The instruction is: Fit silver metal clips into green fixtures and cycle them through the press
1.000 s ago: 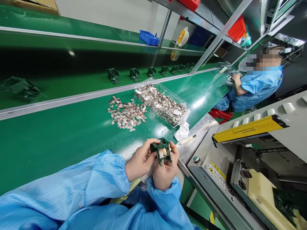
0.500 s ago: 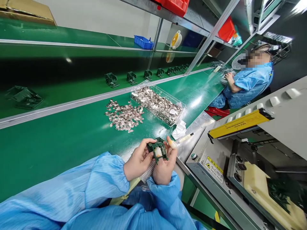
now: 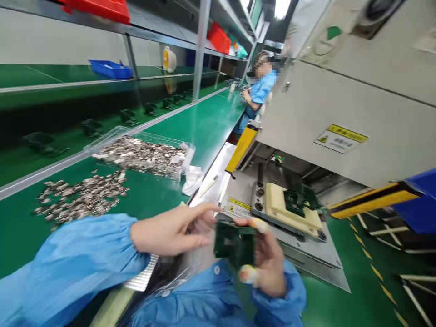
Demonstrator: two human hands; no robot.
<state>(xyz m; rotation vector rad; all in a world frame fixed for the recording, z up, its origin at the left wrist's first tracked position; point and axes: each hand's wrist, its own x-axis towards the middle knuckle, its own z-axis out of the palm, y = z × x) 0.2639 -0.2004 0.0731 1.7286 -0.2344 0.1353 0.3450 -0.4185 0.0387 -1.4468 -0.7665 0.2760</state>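
Shows a dark green part (image 3: pixel 235 243) at near centre, pinched edgewise in the right hand (image 3: pixel 270 263), with the left hand (image 3: pixel 177 229) half open just to the left, apparently empty, contact too blurred to tell. Could slip if gripped too lightly by wrapped fingertips (image 3: pixel 249 275), or scrape if swung against the cream fixture (image 3: pixel 273 202) at right.

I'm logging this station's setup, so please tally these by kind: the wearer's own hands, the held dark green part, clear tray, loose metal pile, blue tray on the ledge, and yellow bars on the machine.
Own hands: 2, left hand and right hand
Dark green part, held: 1
Clear tray: 1
Loose metal pile: 1
Blue tray: 1
Yellow bars: 2
Total: 8
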